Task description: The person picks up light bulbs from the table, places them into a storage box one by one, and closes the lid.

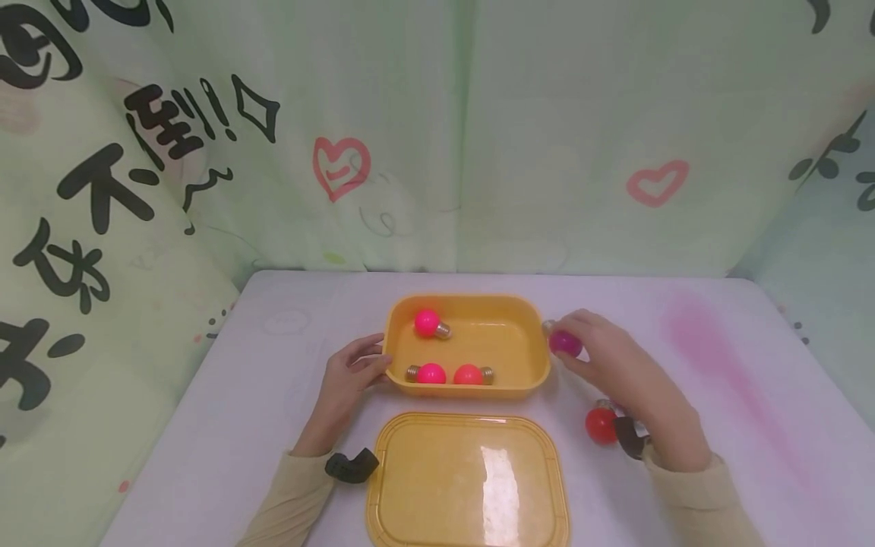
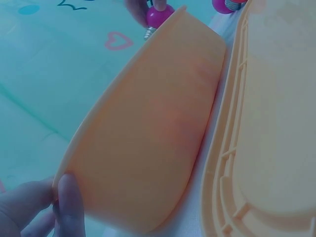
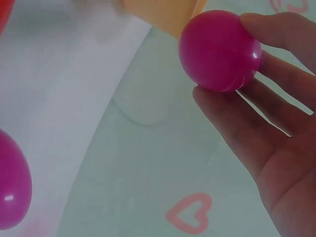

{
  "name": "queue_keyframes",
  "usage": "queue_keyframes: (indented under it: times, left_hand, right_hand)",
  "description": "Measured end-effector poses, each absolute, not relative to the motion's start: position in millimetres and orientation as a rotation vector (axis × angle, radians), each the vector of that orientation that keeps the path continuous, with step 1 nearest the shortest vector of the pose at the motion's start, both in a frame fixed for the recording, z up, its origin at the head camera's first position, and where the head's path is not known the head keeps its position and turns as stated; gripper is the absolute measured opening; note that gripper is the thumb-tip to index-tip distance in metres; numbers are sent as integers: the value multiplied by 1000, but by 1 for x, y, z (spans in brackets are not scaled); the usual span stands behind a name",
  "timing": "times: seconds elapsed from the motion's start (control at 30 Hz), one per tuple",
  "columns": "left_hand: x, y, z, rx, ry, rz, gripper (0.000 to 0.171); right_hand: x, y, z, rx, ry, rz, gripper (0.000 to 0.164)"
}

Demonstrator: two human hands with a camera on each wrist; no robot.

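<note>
Head view: remotely, I saw a yellow lid point(image 1: 434, 486) nearest; beyond it, the left hand point(image 1: 350, 374) gripped a box point(image 1: 472, 392) with three bulbs point(image 1: 431, 373) inside, while the right hand point(image 1: 601, 349) held a purple bulb point(image 1: 563, 344) just beside the box's right end.

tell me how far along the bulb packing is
Done, it seems: three bulbs lie in the yellow box. In hand: the right hand holds a purple bulb beside the box's right end, while the left hand grips the opposite end. Remaining: a red bulb and another purple bulb lie outside the box, and the lid is off, flat on the table.
</note>
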State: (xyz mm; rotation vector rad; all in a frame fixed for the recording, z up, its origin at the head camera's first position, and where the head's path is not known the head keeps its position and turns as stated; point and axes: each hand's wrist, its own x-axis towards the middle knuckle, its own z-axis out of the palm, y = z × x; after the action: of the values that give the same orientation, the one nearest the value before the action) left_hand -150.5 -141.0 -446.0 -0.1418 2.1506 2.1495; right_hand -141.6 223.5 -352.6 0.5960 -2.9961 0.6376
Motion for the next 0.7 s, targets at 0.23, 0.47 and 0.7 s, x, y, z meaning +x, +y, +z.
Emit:
queue_keyframes:
  times: [0.23,0.47,0.7]
  left_hand:
    - [-151,-141,-447,-139,2139,2158,46]
    - [-151,-141,-447,-124,2129,2163,46]
    - [-150,-141,-447,-129,2149,2152,46]
  right_hand:
    - [-146,212,-355,695,-2943,622,39]
    - [-151,204,-359,794,-2856,615,32]
    - [-155,186,-361,807,-2883,674,33]
